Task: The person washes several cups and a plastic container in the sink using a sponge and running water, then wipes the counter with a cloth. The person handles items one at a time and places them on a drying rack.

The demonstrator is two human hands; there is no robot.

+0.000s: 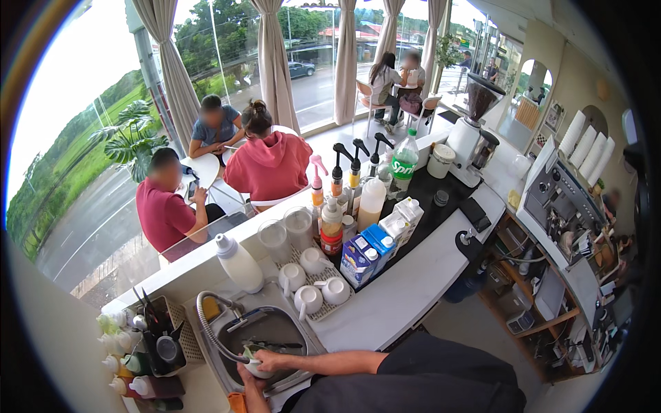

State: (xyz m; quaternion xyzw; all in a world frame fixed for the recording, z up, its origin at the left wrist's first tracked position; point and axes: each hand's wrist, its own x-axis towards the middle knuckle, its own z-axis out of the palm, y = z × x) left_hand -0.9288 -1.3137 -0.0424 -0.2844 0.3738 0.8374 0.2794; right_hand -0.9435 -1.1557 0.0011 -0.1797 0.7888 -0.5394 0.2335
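Both hands are over a stainless steel sink [235, 330] at the lower left. A white cup [258, 369] is held low in the basin, below the flexible spring hose of the faucet [204, 322]. My right hand [269, 360] reaches into the cup's mouth with a greenish cloth or sponge [251, 351]. Around the cup's lower left side is my left hand [250, 379], partly hidden by the cup. Dark utensils [281, 345] lie in the basin. Upside-down white cups [309, 299] stand on a perforated drying tray [330, 313] beside the sink.
A squeeze bottle [240, 264], clear pitchers [274, 241], cartons [359, 259] and pump bottles [336, 180] line the counter. Left of the sink are a utensil basket [183, 335] and sauce bottles [155, 386]. An orange cloth [237, 402] lies at the sink's front edge. Several people sit beyond the ledge.
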